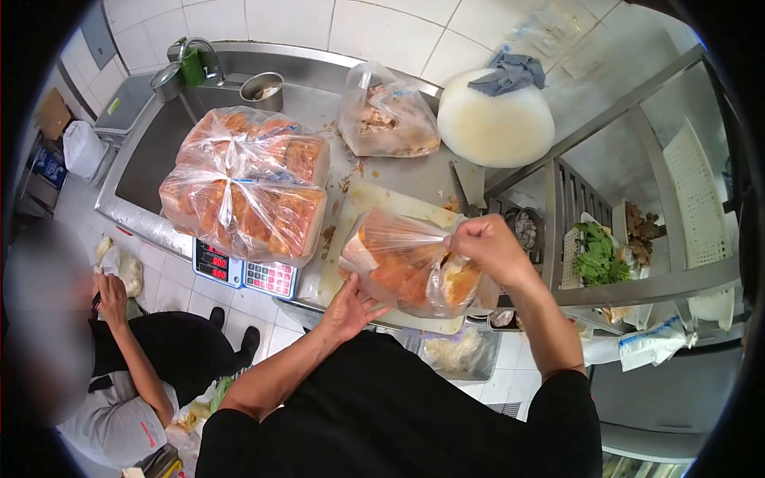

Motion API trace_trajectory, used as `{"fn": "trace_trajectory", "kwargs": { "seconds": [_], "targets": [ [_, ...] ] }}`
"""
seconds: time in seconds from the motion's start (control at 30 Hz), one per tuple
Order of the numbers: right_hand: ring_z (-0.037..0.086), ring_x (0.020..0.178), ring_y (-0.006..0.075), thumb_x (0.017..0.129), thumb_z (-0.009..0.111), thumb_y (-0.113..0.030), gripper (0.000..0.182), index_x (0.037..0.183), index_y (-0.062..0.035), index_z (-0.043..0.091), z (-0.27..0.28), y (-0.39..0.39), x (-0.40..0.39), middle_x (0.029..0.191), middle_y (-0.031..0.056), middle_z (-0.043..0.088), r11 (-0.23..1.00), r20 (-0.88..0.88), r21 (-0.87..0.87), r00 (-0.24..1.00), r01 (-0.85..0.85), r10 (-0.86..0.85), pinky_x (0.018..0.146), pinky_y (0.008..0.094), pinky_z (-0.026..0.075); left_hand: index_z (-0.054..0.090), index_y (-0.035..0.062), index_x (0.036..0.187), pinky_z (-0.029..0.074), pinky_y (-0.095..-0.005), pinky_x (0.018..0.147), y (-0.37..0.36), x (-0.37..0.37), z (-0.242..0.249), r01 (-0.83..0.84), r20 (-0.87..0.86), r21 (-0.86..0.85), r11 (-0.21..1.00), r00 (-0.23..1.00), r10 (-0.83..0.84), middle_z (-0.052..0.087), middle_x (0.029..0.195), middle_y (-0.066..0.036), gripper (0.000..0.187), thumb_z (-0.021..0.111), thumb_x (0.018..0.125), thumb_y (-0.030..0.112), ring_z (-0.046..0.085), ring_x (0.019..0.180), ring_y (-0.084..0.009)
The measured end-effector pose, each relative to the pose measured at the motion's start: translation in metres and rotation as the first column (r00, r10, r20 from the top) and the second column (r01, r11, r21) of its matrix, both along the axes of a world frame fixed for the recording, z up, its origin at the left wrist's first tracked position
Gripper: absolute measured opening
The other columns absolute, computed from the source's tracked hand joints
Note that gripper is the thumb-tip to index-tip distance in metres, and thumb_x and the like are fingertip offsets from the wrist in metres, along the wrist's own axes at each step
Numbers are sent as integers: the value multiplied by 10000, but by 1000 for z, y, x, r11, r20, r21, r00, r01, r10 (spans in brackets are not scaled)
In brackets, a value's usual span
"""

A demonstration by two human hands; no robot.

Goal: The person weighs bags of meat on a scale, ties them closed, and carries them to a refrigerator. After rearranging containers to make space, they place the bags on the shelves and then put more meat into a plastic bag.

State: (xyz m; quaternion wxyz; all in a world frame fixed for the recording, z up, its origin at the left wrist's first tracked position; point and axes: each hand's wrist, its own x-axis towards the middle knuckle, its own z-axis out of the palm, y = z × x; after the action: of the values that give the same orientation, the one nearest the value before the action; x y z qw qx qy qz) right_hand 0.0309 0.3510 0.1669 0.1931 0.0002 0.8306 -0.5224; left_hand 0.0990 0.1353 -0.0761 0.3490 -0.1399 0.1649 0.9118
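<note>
A clear plastic bag (398,267) of orange-brown food pieces, perhaps bread or cooked meat, rests on a white cutting board (362,195) in front of me. My right hand (486,243) is closed round the bag's gathered neck, pulling it tight to the right. My left hand (349,311) lies at the bag's near left corner, fingers apart; whether it touches the plastic is hard to tell. Beyond the bag, a cleaver (468,185) lies by the board's far right edge. To the left, two large tied bags (239,187) of similar food sit on a digital scale (247,271).
A bag of brown scraps (386,115) and a round white block (496,119) with a grey cloth (510,74) stand at the back. The sink (151,151) is at far left. A metal rack (621,291) holds greens (598,255). Another person (127,398) is at lower left.
</note>
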Motion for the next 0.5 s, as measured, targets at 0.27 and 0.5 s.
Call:
{"fn": "trace_trajectory", "kwargs": {
  "seconds": [0.27, 0.5],
  "targets": [
    [412, 595, 30, 874, 619, -162, 233, 725, 18, 624, -82, 9, 1, 609, -50, 510, 992, -10, -56, 994, -112, 112, 540, 234, 362, 534, 116, 1225, 462, -408, 938, -37, 20, 31, 144, -19, -723, 675, 973, -228, 505, 1273, -101, 390, 650, 895, 289, 562, 1090, -272],
    [452, 629, 51, 948, 570, -220, 289, 807, 24, 635, -83, 15, -12, 653, -14, 557, 949, -26, 2, 949, -314, 314, 579, 240, 392, 586, 49, 1132, 407, -435, 953, 22, -69, 139, -881, -587, -423, 211, 90, -804, 590, 1173, -118, 473, 731, 693, 147, 518, 1168, -329]
  ]
}}
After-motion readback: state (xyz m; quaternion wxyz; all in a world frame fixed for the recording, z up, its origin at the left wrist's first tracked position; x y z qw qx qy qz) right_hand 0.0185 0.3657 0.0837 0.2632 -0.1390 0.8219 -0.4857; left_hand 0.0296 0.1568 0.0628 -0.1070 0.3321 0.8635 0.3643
